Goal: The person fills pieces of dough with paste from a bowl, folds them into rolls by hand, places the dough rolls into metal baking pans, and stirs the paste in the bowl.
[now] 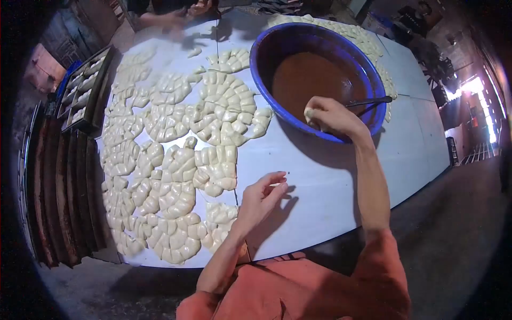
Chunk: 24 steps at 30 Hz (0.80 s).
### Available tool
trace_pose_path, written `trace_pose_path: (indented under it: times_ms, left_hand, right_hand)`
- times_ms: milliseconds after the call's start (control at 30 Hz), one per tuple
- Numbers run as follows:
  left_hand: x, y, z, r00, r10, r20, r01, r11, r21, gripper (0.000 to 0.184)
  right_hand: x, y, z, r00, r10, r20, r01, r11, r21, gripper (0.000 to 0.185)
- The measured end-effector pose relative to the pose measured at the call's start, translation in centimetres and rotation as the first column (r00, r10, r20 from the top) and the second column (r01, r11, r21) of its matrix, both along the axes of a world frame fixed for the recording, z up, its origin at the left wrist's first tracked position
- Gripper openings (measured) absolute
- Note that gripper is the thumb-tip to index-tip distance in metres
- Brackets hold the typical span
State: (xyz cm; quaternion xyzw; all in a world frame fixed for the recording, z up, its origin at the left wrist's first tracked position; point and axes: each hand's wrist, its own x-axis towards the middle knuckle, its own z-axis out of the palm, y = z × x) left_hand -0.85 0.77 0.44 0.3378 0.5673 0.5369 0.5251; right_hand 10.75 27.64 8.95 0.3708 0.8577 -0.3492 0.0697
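Observation:
My right hand (333, 117) is curled over the near rim of a blue basin (261, 80) that holds brown liquid (314, 77). Something pale, which looks like a piece of dough (309, 113), shows at its fingertips, mostly hidden by the fingers. Lower down, my left hand (261, 200) hovers above the white table with thumb and fingers apart and nothing in them. To its left spread many glossy, pale dough pieces (178, 197), laid in joined clusters.
A dark-handled utensil (368, 101) leans on the basin's right rim. More dough pieces (346, 32) lie behind the basin. Dark trays (64, 186) stand at the table's left, below a crate (85, 93) of pale pieces. Another person's hands (170, 21) are at the far edge.

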Motion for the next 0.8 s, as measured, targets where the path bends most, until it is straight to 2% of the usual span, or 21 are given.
trace_pose_path:
  times_ms: [33, 67, 100, 133, 200, 233, 267, 300, 333, 400, 467, 500, 533, 567, 600, 633, 667, 700, 733, 767, 800]
  left_hand:
    - [-0.1, 0.6, 0.4, 1.000, -0.014, 0.004, 0.014, 1.000, -0.003, 0.039]
    - [-0.1, 1.1, 0.6, 1.000, -0.026, 0.011, 0.026, 1.000, -0.006, 0.039]
    - [0.4, 1.9, 0.0, 1.000, 0.003, 0.018, -0.004, 0.998, 0.069, 0.039]
    - [0.7, 2.7, 0.4, 1.000, 0.012, 0.022, -0.014, 0.998, 0.068, 0.039]
    - [1.1, 4.5, 1.3, 0.975, 0.016, 0.223, -0.046, 0.991, 0.127, 0.042]
    - [1.5, 5.1, 2.0, 0.974, 0.028, 0.227, -0.057, 0.991, 0.124, 0.042]
    - [1.9, 5.6, 2.7, 0.906, 0.048, 0.421, -0.114, 0.985, 0.132, 0.043]
    - [2.0, 5.8, 3.0, 0.798, 0.062, 0.599, -0.172, 0.977, 0.128, 0.045]
    - [1.7, 5.6, 2.7, 0.796, 0.074, 0.601, -0.182, 0.976, 0.121, 0.045]
    - [1.2, 5.0, 2.0, 0.674, -0.030, 0.738, -0.142, 0.975, 0.170, 0.044]
    - [0.7, 3.9, 1.1, 0.681, 0.077, 0.729, -0.231, 0.966, 0.114, 0.036]
    - [0.1, 3.4, 0.2, 0.699, 0.123, 0.704, -0.243, 0.967, 0.073, 0.033]
    - [-0.5, 3.0, -0.6, 0.715, 0.167, 0.679, -0.257, 0.966, 0.033, 0.030]
    - [-0.8, 2.5, -1.2, 0.713, 0.173, 0.679, -0.260, 0.965, 0.027, 0.030]
    - [-1.2, 2.0, -1.0, 0.743, 0.255, 0.619, -0.289, 0.956, -0.046, 0.028]
    - [-1.4, 1.6, -0.9, 0.767, 0.331, 0.549, -0.322, 0.939, -0.117, 0.027]
    - [-1.4, 1.4, -1.2, 0.766, 0.335, 0.548, -0.324, 0.938, -0.121, 0.027]
    - [-1.4, 1.3, -1.5, 0.810, 0.331, 0.484, -0.353, 0.934, -0.048, 0.029]
    - [-1.3, 1.2, -1.6, 0.848, 0.332, 0.414, -0.376, 0.926, 0.027, 0.031]
    - [-1.1, 0.8, -1.7, 0.853, 0.333, 0.401, -0.382, 0.923, 0.048, 0.035]
    - [-0.8, 0.7, -1.9, 0.852, 0.339, 0.400, -0.386, 0.921, 0.042, 0.035]
  right_hand:
    - [0.5, 0.1, -0.4, 0.938, -0.183, -0.294, 0.116, 0.966, -0.230, 0.022]
    - [0.8, -0.1, -0.7, 0.765, -0.402, -0.502, 0.146, 0.869, -0.472, 0.019]
    - [0.8, -1.5, 0.7, 0.677, -0.484, -0.555, 0.151, 0.828, -0.539, 0.015]
    - [0.7, -2.7, 1.3, 0.683, -0.479, -0.552, 0.145, 0.829, -0.539, 0.015]
    - [0.5, -5.1, 1.9, 0.505, -0.667, -0.548, 0.138, 0.689, -0.712, 0.012]
    - [0.6, -6.2, 1.5, 0.491, -0.647, -0.583, 0.082, 0.701, -0.709, 0.016]
    - [0.5, -7.4, 1.0, 0.502, -0.644, -0.578, 0.077, 0.698, -0.711, 0.016]
    - [0.3, -8.6, 0.4, 0.461, -0.692, -0.556, 0.058, 0.649, -0.759, 0.016]
    - [0.3, -9.6, -0.2, 0.417, -0.739, -0.529, 0.034, 0.594, -0.804, 0.015]
    - [0.8, -11.3, -1.9, 0.435, -0.728, -0.530, -0.006, 0.587, -0.810, 0.015]
    - [1.3, -12.9, -3.2, 0.398, -0.742, -0.539, -0.053, 0.568, -0.821, 0.018]
    - [1.5, -13.4, -3.3, 0.458, -0.732, -0.505, -0.029, 0.555, -0.831, 0.021]
    - [1.4, -14.4, -3.6, 0.464, -0.733, -0.498, -0.027, 0.550, -0.835, 0.021]
    - [0.9, -16.0, -3.9, 0.508, -0.637, -0.580, 0.074, 0.703, -0.707, 0.027]
    - [0.5, -17.3, -3.9, 0.561, -0.528, -0.638, 0.163, 0.826, -0.540, 0.033]
    - [0.4, -17.8, -5.5, 0.599, -0.377, -0.707, 0.240, 0.926, -0.291, 0.047]
    - [0.3, -18.6, -5.7, 0.600, -0.379, -0.704, 0.239, 0.925, -0.294, 0.047]
    - [-0.3, -19.6, -5.4, 0.689, -0.226, -0.689, 0.286, 0.958, -0.028, 0.048]
    - [-0.8, -20.3, -5.3, 0.776, -0.083, -0.625, 0.295, 0.924, 0.243, 0.050]
    - [-1.2, -20.7, -6.6, 0.728, -0.125, -0.674, 0.355, 0.910, 0.215, 0.038]
    - [-1.3, -20.7, -7.3, 0.729, -0.126, -0.673, 0.351, 0.913, 0.209, 0.038]
